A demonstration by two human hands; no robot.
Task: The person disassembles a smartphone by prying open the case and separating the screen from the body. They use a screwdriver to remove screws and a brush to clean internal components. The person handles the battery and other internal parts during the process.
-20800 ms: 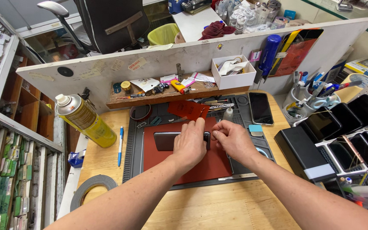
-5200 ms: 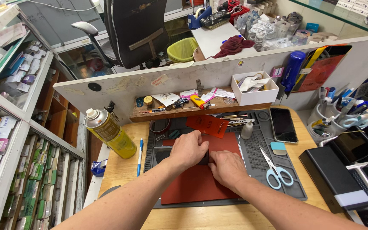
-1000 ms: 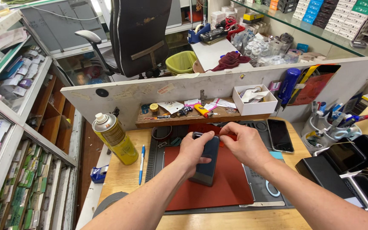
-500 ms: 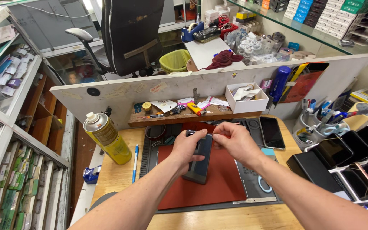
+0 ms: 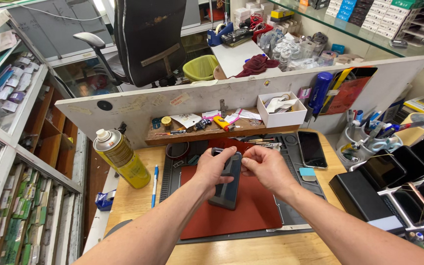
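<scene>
We hold a dark phone [image 5: 226, 181] tilted above the red mat [image 5: 251, 211], its lower end resting on the mat for support; our left hand [image 5: 212, 169] wraps its left side and top, fingers closed on it; our right hand [image 5: 266, 167] pinches at the top edge — whether it grips a small tool, we cannot tell. The mat gives bare room below and to the right; a spray can [image 5: 121, 158] and pen [image 5: 154, 185] crowd the left, another phone [image 5: 312, 149] the right — the shelf [image 5: 212, 131] hems in the far edge.
</scene>
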